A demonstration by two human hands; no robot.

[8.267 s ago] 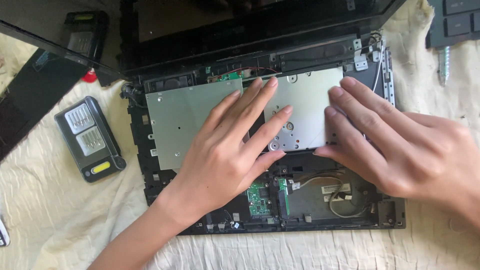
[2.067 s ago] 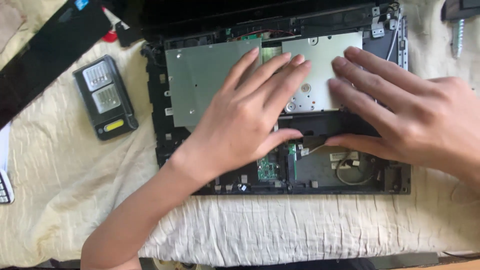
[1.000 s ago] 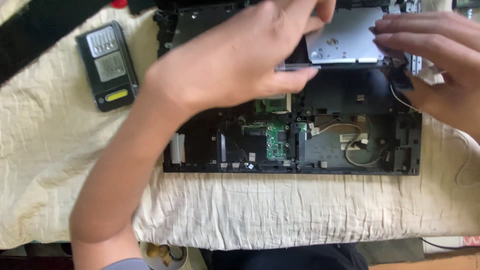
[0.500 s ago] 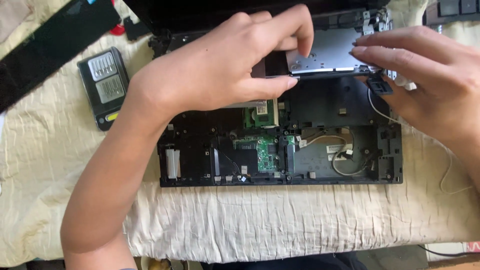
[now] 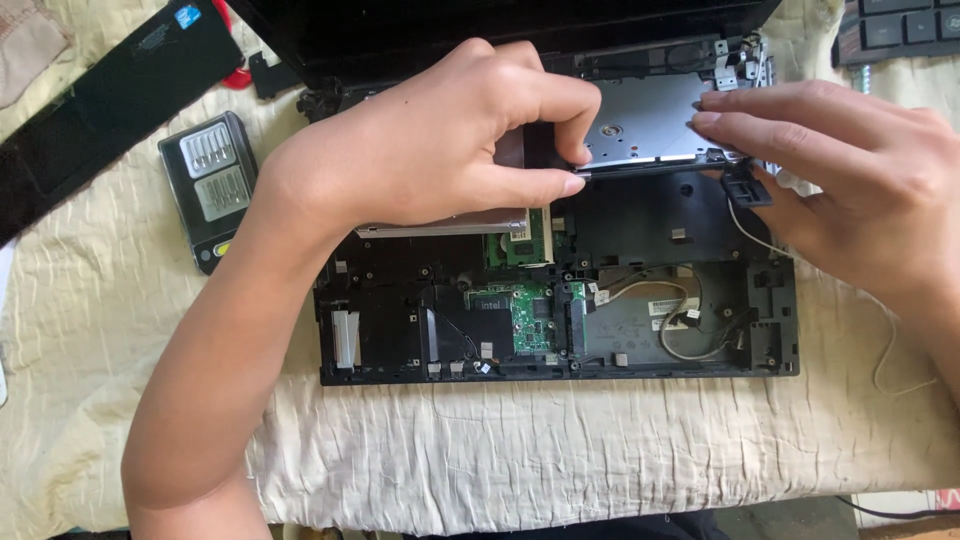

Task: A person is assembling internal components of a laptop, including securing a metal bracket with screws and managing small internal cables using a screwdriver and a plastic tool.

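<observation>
One opened laptop base point(image 5: 560, 330), a black plastic shell with its internals exposed, lies on a cream, wrinkled cloth point(image 5: 560, 450) covering the surface. A thin grey metal plate point(image 5: 645, 125), flat and punched with small holes, sits tilted over the rear half of the base, its front edge raised. The left hand point(image 5: 430, 150) pinches that front edge between thumb and fingers point(image 5: 555, 185), the forearm crossing the left part of the base and hiding part of the plate. The right hand point(image 5: 850, 175) grips the plate's right end, fingers laid flat on top, thumb underneath near a black hinge piece point(image 5: 745, 185). Below the plate, two green circuit boards point(image 5: 525, 310) and a loop of pale wires point(image 5: 690, 320) show in the base. Around it: one grey case of screwdriver bits point(image 5: 210, 185) to the left, one long black panel point(image 5: 100, 95) at the upper left, one keyboard point(image 5: 900, 25) at the upper right corner, and one thin white cable point(image 5: 885, 340) trailing on the cloth at the right.
</observation>
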